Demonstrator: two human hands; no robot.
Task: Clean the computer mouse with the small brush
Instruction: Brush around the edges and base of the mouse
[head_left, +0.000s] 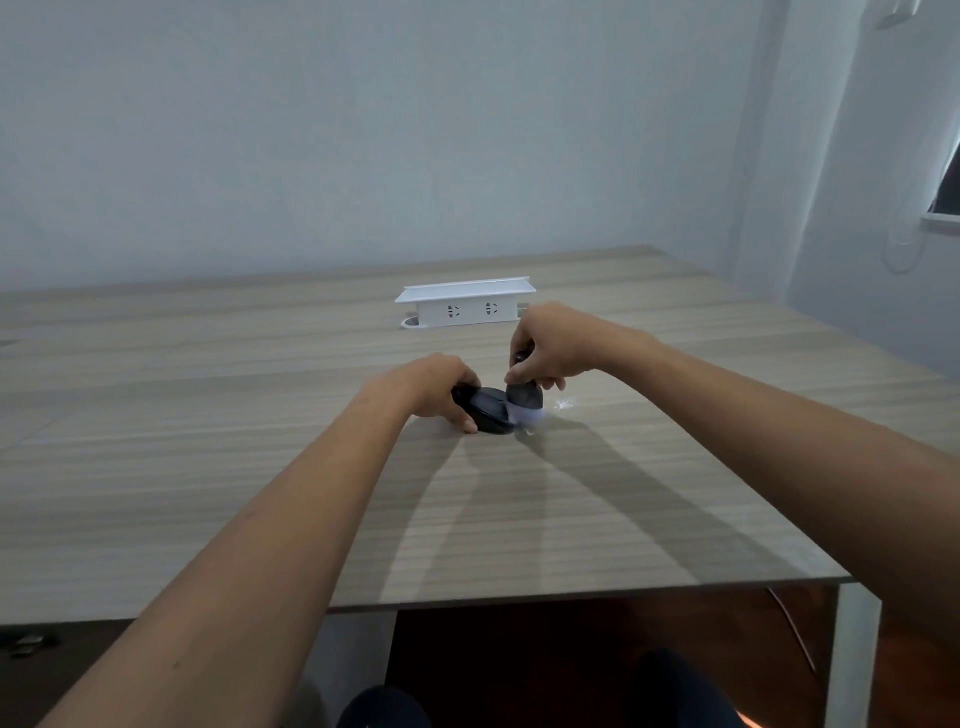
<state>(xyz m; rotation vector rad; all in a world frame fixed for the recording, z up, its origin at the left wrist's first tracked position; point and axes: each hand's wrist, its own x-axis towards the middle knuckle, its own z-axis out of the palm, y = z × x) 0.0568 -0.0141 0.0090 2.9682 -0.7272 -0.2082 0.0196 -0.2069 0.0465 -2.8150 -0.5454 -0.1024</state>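
The mouse (488, 413) — black, rounded, matte — is held down on the wooden table (208, 415) by the left hand (441, 387). The brush (524, 402) — dark head, pale bristles — is gripped in the right hand (550, 348), touching the mouse's right edge.

Bare forearms, sleeveless — possibly dark trousers (384, 706).
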